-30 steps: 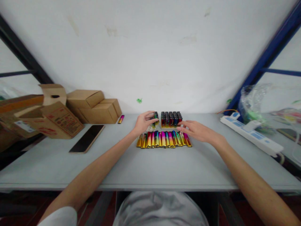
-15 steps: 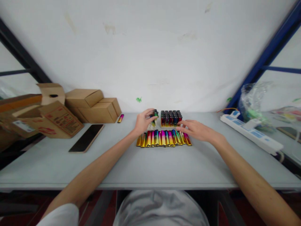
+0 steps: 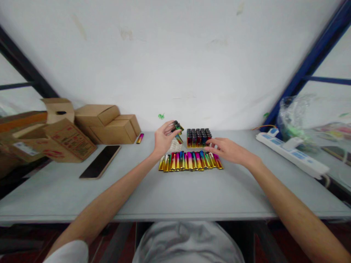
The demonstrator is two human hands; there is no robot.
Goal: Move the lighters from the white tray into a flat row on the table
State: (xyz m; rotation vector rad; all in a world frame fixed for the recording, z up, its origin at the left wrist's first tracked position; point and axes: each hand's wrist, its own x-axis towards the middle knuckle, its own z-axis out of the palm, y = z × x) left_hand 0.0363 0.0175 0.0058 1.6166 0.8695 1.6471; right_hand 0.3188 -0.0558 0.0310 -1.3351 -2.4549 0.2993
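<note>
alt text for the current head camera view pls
A person's left grip holds shiny black-topped pieces; the right grip is beside upright black-topped pieces. A row of multicoloured metallic pieces lies in front on a grey table, with cardboard boxes left and a power strip right.

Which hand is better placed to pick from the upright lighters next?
Probably the right hand: it looks empty, its fingertips at the near right corner of the upright lighters. The left hand is occupied, holding other lighters.
</note>
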